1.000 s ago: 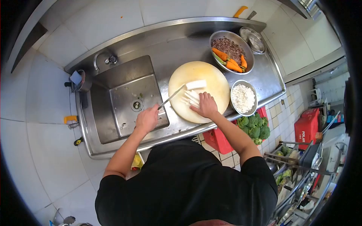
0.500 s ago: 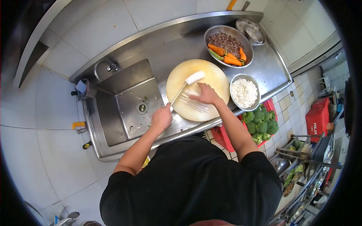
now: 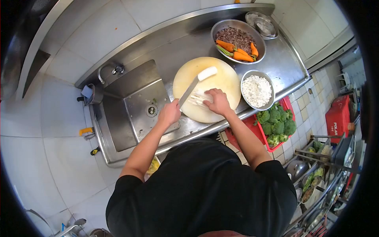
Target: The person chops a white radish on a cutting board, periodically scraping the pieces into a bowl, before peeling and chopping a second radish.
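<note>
My left hand (image 3: 169, 112) is wrapped round the handle of a knife (image 3: 188, 93), its blade slanting up over the round cutting board (image 3: 231, 81). Near the blade's tip lies a thick white vegetable piece (image 3: 207, 73). Thin white strips (image 3: 196, 99) lie in a bundle on the board, right of the blade. My right hand (image 3: 218, 102) is at their right end, thumb and fingers bent around it. Right of the board stands a metal bowl of chopped white pieces (image 3: 256, 91).
Behind stands a bowl with carrots (image 3: 241, 56) and chopped purplish pieces, beside small metal bowls (image 3: 264, 27). The sink (image 3: 134, 114) is at the left. Broccoli (image 3: 276, 123) fills a red basket beyond the counter's front edge (image 3: 276, 98).
My right hand went from lying on the strips to their right end, and they are now gathered closer. The knife has turned flatter to view. The camera view has shifted.
</note>
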{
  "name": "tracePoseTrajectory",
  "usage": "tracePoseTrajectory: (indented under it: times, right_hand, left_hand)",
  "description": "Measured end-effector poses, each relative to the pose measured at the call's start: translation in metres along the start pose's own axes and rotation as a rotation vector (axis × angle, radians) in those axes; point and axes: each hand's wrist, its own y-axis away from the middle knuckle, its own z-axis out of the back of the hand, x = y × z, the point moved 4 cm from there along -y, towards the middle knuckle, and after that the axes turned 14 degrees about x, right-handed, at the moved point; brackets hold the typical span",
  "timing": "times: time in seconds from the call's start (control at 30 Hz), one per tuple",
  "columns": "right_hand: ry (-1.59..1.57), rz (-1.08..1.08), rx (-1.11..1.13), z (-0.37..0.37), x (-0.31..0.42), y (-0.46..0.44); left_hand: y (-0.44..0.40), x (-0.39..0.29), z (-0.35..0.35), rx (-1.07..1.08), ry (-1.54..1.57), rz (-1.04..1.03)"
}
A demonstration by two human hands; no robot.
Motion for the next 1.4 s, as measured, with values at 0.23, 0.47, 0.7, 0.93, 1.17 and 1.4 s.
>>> tracePoseTrajectory:
  times: [0.23,0.47,0.7,0.93,1.17,1.4]
  right_hand:
    - [0.225,0.083,-0.195,-0.002,0.005,0.021]
    - [0.099,0.036,-0.183,0.017,0.015,0.048]
    - [-0.161,-0.032,-0.433,-0.035,-0.02,0.028]
    - [-0.324,-0.061,-0.373,-0.036,0.002,0.02]
    - [0.398,-0.087,-0.169,0.031,-0.018,-0.018]
    - [0.384,-0.202,0.209,0.061,-0.043,-0.061]
  left_hand:
    - [-0.026,-0.025,0.016,0.075,-0.066,0.058]
    - [0.0,-0.041,0.011,0.136,-0.14,0.081]
    - [0.031,-0.032,-0.018,0.161,-0.183,0.11]
    - [0.035,-0.037,-0.014,0.181,-0.112,0.083]
    - [0.026,-0.017,-0.009,0.177,-0.174,0.145]
    - [0.02,-0.014,-0.006,0.217,-0.165,0.148]
